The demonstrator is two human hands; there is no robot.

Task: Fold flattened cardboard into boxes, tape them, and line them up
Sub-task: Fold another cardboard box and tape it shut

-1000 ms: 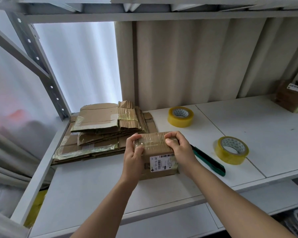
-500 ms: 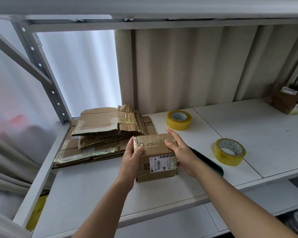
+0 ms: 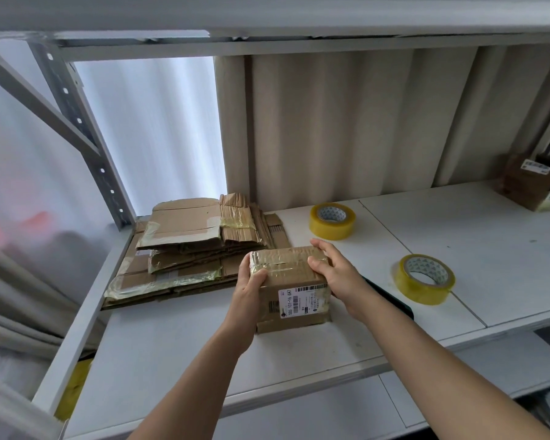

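Note:
A small taped cardboard box [image 3: 291, 287] with a white barcode label stands on the white shelf [image 3: 178, 341] in front of me. My left hand [image 3: 250, 289] grips its left side, thumb over the taped top edge. My right hand [image 3: 337, 274] holds the right side, fingers stretched along it and thumb on the top. A pile of flattened cardboard [image 3: 188, 249] lies behind and to the left of the box.
Two yellow tape rolls lie on the shelf, one at the back [image 3: 331, 221] and one to the right [image 3: 424, 278]. A dark green cutter [image 3: 391, 301] shows behind my right wrist. More boxes [image 3: 534, 182] sit far right. A grey upright [image 3: 86, 138] stands at the left.
My right fingers, curled over the box's top corner a second ago, now lie stretched along its right side. The box stays in about the same spot.

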